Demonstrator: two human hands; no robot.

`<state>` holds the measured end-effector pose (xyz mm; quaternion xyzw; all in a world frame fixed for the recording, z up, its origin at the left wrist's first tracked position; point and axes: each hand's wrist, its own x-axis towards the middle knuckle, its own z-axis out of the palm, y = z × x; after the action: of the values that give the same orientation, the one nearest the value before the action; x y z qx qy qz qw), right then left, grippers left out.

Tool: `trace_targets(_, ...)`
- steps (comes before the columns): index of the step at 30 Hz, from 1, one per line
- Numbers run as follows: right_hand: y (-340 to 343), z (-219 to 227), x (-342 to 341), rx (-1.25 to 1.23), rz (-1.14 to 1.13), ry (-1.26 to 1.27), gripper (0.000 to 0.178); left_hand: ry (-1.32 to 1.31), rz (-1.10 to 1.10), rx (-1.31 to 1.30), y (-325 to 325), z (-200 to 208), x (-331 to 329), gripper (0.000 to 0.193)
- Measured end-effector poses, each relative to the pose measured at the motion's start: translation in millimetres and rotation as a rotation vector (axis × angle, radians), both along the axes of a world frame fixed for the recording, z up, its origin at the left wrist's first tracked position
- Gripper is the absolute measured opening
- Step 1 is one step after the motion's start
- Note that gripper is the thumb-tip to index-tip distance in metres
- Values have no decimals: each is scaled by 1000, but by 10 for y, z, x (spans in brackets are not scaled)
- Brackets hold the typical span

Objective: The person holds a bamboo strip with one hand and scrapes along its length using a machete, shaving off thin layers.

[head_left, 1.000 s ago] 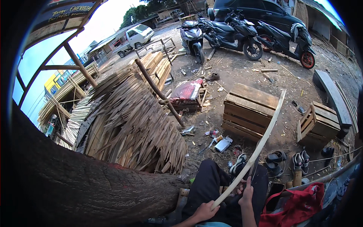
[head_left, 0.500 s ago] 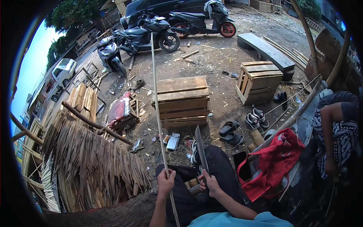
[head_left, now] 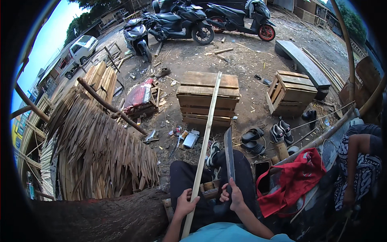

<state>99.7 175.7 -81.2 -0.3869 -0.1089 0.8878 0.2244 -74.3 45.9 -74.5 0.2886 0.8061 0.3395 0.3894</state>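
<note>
My left hand (head_left: 186,205) is closed around a long pale bamboo strip (head_left: 206,139). The strip runs from beside my waist, between my knees, and its far end overlaps the top of a wooden crate in the view. Its broad, flat side shows. In my right hand (head_left: 236,197) is the handle of a machete (head_left: 229,155), its long grey blade pointing up and away over my right thigh. Blade and strip are apart. Between my legs, partly hidden, are short pieces of cut bamboo or wood (head_left: 209,187).
Ahead stand a slatted crate (head_left: 207,101) and a smaller crate (head_left: 292,93). Sandals (head_left: 252,141) and sneakers (head_left: 281,132) lie nearer. On my right are a red cloth bag (head_left: 292,181), a phone (head_left: 263,177) and another person's arm (head_left: 351,169). Dry thatch (head_left: 102,145) fills the left.
The strip has turned from its narrow edge to its broad face. Its far end has swung right and come closer. My view has shifted left; the machete stays in my right hand.
</note>
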Motion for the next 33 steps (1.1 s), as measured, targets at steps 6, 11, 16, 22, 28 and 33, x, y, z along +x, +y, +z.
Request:
trace_targets(6,-119,19,57,80,63,-90,46,430,-90,-16,-511,327,114,56)
trace_targets(11,-144,-15,65,72,69,-85,45,433,-232,-411,-579,213,420,45)
trace_targets(16,-126,0,132,89,59,-72,45,479,-224,-391,-485,137,459,38)
trace_targets(22,-125,19,224,144,25,-94,46,-737,51,-97,-322,61,151,13)
trace_targets(28,-147,29,280,106,9,-94,46,-703,138,67,126,276,153,19)
trace_targets(33,-118,71,330,193,16,-132,45,-123,-45,487,488,475,-110,21)
